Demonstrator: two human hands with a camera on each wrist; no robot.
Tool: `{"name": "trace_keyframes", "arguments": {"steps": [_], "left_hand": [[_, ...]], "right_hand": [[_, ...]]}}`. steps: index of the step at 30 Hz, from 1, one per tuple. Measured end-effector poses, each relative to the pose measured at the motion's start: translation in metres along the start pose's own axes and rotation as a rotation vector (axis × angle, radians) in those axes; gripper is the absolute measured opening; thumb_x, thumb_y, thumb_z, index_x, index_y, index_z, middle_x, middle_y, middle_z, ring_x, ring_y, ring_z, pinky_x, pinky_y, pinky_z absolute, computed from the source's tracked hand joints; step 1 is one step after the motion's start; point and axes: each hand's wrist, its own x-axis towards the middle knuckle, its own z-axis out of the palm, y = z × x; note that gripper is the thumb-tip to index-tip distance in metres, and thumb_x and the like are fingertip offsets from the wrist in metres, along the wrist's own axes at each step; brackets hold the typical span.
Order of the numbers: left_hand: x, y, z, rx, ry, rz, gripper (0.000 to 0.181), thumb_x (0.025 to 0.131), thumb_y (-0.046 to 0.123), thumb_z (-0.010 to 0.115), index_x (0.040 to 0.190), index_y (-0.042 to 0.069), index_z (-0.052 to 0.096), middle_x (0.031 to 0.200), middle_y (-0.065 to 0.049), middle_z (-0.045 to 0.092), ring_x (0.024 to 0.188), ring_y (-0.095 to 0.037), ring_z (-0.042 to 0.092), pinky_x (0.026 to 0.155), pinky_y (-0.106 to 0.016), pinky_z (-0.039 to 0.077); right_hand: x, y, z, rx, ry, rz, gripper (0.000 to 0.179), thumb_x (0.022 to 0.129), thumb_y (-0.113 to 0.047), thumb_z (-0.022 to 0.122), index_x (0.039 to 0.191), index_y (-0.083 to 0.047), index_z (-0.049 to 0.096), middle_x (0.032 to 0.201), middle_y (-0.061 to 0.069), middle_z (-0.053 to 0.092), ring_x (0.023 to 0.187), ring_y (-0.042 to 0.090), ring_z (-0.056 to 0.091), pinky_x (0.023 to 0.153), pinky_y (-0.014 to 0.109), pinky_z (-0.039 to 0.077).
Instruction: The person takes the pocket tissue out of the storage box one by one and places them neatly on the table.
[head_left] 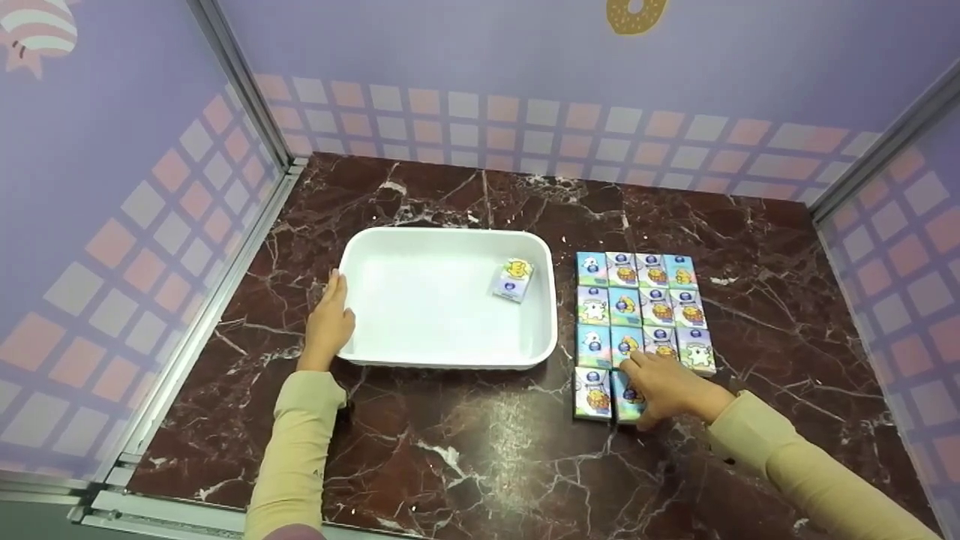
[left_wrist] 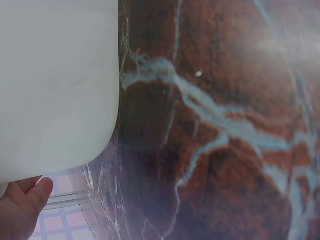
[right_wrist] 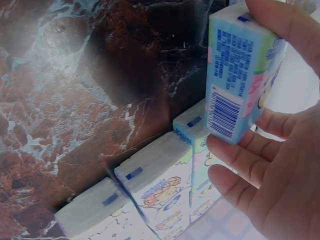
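At the left end of a white plastic tray, my left hand holds the rim, its thumb over the edge and its fingers along the outer side. The left wrist view shows some fingers beside the tray's pale wall. One small tissue pack lies in the tray's right part. My right hand pinches a blue tissue pack between thumb and fingers, at the near end of a block of similar packs. In the right wrist view this pack is raised above its neighbours, barcode side showing.
Another pack lies left of the gripped one, in the nearest row. Everything stands on a dark red marbled tabletop. Purple checked panels enclose the back and sides, with metal rails at the corners.
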Motion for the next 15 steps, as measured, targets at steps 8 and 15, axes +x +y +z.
{"name": "trace_keyframes", "arguments": {"steps": [8, 15], "left_hand": [[0.000, 0.000, -0.001, -0.011, -0.028, -0.019, 0.060, 0.083, 0.004, 0.042, 0.139, 0.000, 0.020, 0.148, -0.012, 0.013, 0.093, -0.042, 0.050, 0.062, -0.046, 0.041], [0.000, 0.000, 0.000, -0.006, -0.030, -0.015, 0.060, 0.083, 0.003, 0.041, 0.139, 0.000, 0.020, 0.148, -0.012, 0.013, 0.115, -0.043, 0.041, 0.054, -0.041, 0.038]], "right_hand": [[0.003, -0.002, 0.010, -0.067, 0.027, 0.027, 0.074, 0.041, -0.042, 0.081, 0.096, -0.006, 0.047, 0.081, 0.003, 0.040, 0.068, 0.018, 0.041, 0.050, 0.031, 0.033], [0.005, -0.005, 0.019, -0.137, 0.084, 0.024, 0.072, 0.043, -0.042, 0.080, 0.094, -0.004, 0.046, 0.081, 0.007, 0.037, 0.066, 0.019, 0.037, 0.044, 0.030, 0.029]]}}
